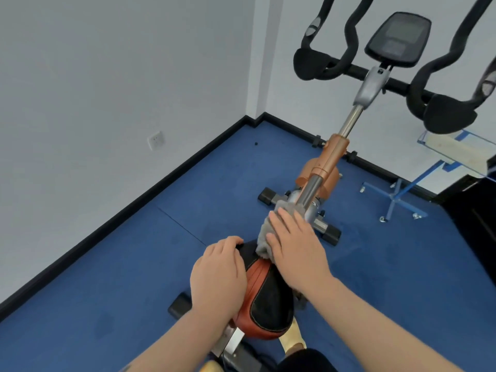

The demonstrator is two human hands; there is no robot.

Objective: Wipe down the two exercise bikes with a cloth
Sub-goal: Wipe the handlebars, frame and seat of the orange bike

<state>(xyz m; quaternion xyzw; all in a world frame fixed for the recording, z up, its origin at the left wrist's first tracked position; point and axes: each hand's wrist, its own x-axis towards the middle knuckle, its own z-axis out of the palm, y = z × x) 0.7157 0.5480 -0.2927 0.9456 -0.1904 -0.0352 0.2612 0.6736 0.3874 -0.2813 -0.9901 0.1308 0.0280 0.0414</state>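
Right hand (pixel 296 249) lies flat, fingers straight, pressing a grey fuzzy cloth (pixel 264 238) onto the nose of the black-and-orange padded bike saddle (pixel 268 299). Left hand (pixel 218 275) curls over the saddle's left side, fingertips hooked on the front edge. Orange-and-silver exercise bike frame (pixel 334 157) runs ahead to black curved handlebars (pixel 330 63) and a dark console screen (pixel 397 40). Blue wheeled stand (pixel 397 197) sits to the right. Blue carpet floor (pixel 120 264) open on the left up to the white wall (pixel 107 76) with black skirting.
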